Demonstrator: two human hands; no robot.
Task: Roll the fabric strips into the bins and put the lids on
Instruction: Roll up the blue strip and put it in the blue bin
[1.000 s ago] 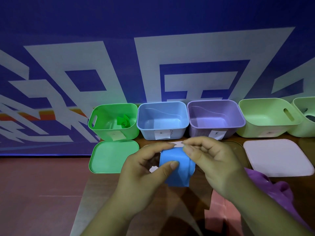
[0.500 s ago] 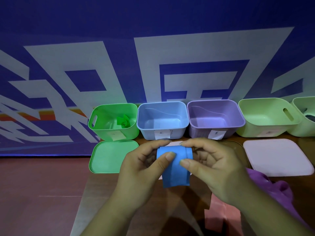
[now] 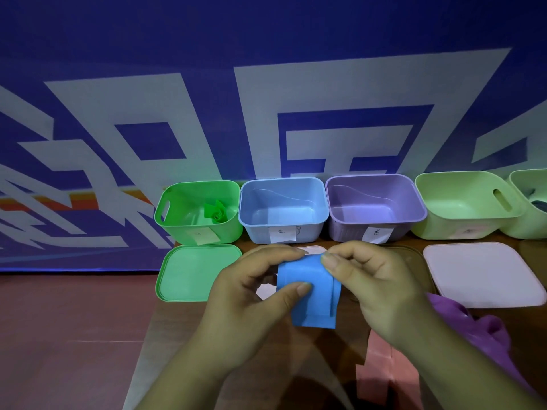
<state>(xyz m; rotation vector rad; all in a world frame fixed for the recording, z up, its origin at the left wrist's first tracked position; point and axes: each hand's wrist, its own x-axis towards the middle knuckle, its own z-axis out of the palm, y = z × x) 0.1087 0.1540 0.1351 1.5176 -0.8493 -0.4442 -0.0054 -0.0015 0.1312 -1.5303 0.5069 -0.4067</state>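
Head view shows both hands above the table point(image 3: 177, 321), just in front of the blue bin point(image 3: 296, 224). The left hand point(image 3: 245, 288) and right hand point(image 3: 376, 288) hold the partly rolled blue fabric strip point(image 3: 307, 294) between them, fingers point(image 3: 331, 260) curled and pinching it, the left thumb on its near face. A green roll point(image 3: 217, 213) lies inside the green bin point(image 3: 177, 229), and the green lid point(image 3: 192, 273) rests flat before it

Bare hands point(image 3: 251, 294), bare forearms point(image 3: 461, 359).
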